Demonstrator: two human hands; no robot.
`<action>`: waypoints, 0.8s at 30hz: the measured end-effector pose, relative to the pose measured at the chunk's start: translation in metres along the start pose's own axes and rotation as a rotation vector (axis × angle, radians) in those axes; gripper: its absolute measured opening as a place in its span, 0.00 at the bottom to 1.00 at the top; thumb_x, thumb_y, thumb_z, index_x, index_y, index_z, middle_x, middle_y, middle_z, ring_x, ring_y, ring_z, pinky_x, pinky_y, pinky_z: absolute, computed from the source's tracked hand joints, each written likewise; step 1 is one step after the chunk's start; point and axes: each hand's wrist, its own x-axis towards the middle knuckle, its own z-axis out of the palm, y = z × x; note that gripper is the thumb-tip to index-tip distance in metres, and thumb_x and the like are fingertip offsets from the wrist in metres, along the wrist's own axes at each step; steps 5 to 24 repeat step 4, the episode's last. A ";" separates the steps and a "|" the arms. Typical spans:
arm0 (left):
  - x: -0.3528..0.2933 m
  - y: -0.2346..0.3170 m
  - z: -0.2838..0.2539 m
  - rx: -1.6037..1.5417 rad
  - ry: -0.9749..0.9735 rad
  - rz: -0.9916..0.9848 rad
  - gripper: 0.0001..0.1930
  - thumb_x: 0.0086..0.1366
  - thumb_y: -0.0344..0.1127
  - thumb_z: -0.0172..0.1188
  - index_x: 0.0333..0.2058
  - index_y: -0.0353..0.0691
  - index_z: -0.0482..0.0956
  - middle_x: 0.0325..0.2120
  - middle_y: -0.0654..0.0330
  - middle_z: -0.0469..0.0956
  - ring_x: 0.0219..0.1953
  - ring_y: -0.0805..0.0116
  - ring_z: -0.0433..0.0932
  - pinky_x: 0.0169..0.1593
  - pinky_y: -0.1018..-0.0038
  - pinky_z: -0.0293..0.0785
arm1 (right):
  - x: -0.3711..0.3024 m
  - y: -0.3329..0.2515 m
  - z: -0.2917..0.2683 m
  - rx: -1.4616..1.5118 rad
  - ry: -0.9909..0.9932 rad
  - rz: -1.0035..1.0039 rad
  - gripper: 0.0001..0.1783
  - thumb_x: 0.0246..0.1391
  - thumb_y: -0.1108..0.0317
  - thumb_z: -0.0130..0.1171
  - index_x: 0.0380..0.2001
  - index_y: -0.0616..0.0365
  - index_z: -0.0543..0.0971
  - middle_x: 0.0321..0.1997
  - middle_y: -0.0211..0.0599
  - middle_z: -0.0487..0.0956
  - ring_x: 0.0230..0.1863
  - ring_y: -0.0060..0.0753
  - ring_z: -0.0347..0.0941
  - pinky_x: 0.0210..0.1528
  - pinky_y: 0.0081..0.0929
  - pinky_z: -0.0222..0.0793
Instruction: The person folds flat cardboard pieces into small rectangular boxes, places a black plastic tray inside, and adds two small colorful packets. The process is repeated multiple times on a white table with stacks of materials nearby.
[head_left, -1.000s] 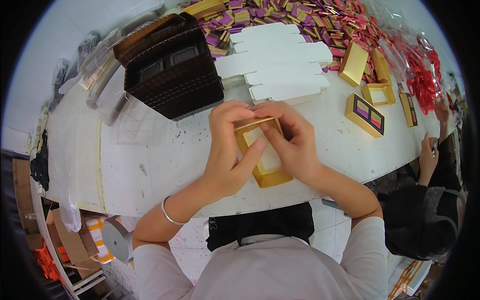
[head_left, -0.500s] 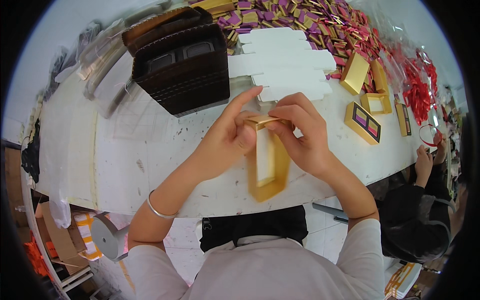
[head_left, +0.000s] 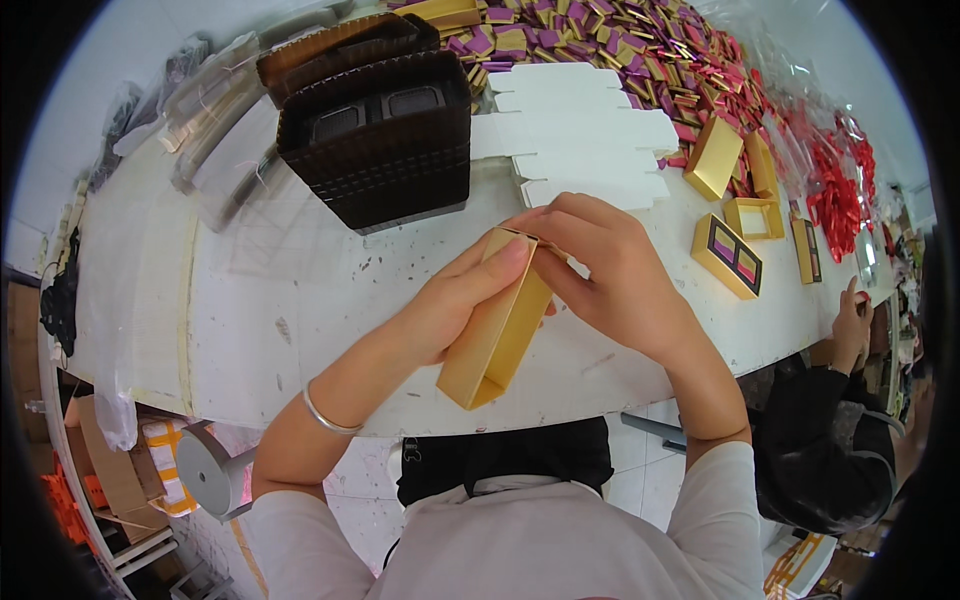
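Over the near part of the table I hold a gold cardboard box frame (head_left: pixel 480 340), tilted with its lower end toward me and to the left. My left hand (head_left: pixel 470 295) grips its long left side, the thumb lying flat near the upper end. At that upper end my right hand (head_left: pixel 600 262) is closed on the box's edge, its fingertips partly hidden behind the box. Beyond my hands lies a stack of flat white die-cut cartons (head_left: pixel 580 130). A tall stack of dark brown plastic trays (head_left: pixel 385 150) stands to their left.
Gold boxes, one with a two-window front (head_left: pixel 727 255), lie at the right. A heap of small purple, pink and gold packets (head_left: pixel 620 50) covers the back. Red ribbons (head_left: pixel 835 195) hang at far right, near another person's hand (head_left: pixel 850 325). Clear plastic covers (head_left: pixel 230 150) lie at left.
The gold box has turned from nearly upright to slanting down-left, and its upper-end flap is now folded in. My left hand has moved from the top edge to the long side.
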 end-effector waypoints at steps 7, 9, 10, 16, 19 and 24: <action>0.001 -0.005 0.003 -0.110 0.078 0.015 0.33 0.70 0.57 0.42 0.66 0.47 0.51 0.50 0.60 0.69 0.50 0.69 0.72 0.50 0.71 0.72 | 0.007 -0.001 0.008 -0.165 0.022 -0.028 0.07 0.47 0.72 0.61 0.32 0.58 0.77 0.26 0.38 0.72 0.32 0.42 0.71 0.34 0.35 0.69; 0.001 -0.005 0.003 -0.110 0.078 0.015 0.33 0.70 0.57 0.42 0.66 0.47 0.51 0.50 0.60 0.69 0.50 0.69 0.72 0.50 0.71 0.72 | 0.007 -0.001 0.008 -0.165 0.022 -0.028 0.07 0.47 0.72 0.61 0.32 0.58 0.77 0.26 0.38 0.72 0.32 0.42 0.71 0.34 0.35 0.69; 0.001 -0.005 0.003 -0.110 0.078 0.015 0.33 0.70 0.57 0.42 0.66 0.47 0.51 0.50 0.60 0.69 0.50 0.69 0.72 0.50 0.71 0.72 | 0.007 -0.001 0.008 -0.165 0.022 -0.028 0.07 0.47 0.72 0.61 0.32 0.58 0.77 0.26 0.38 0.72 0.32 0.42 0.71 0.34 0.35 0.69; 0.001 -0.005 0.003 -0.110 0.078 0.015 0.33 0.70 0.57 0.42 0.66 0.47 0.51 0.50 0.60 0.69 0.50 0.69 0.72 0.50 0.71 0.72 | 0.007 -0.001 0.008 -0.165 0.022 -0.028 0.07 0.47 0.72 0.61 0.32 0.58 0.77 0.26 0.38 0.72 0.32 0.42 0.71 0.34 0.35 0.69; 0.001 -0.005 0.003 -0.110 0.078 0.015 0.33 0.70 0.57 0.42 0.66 0.47 0.51 0.50 0.60 0.69 0.50 0.69 0.72 0.50 0.71 0.72 | 0.007 -0.001 0.008 -0.165 0.022 -0.028 0.07 0.47 0.72 0.61 0.32 0.58 0.77 0.26 0.38 0.72 0.32 0.42 0.71 0.34 0.35 0.69; 0.001 -0.005 0.003 -0.110 0.078 0.015 0.33 0.70 0.57 0.42 0.66 0.47 0.51 0.50 0.60 0.69 0.50 0.69 0.72 0.50 0.71 0.72 | 0.007 -0.001 0.008 -0.165 0.022 -0.028 0.07 0.47 0.72 0.61 0.32 0.58 0.77 0.26 0.38 0.72 0.32 0.42 0.71 0.34 0.35 0.69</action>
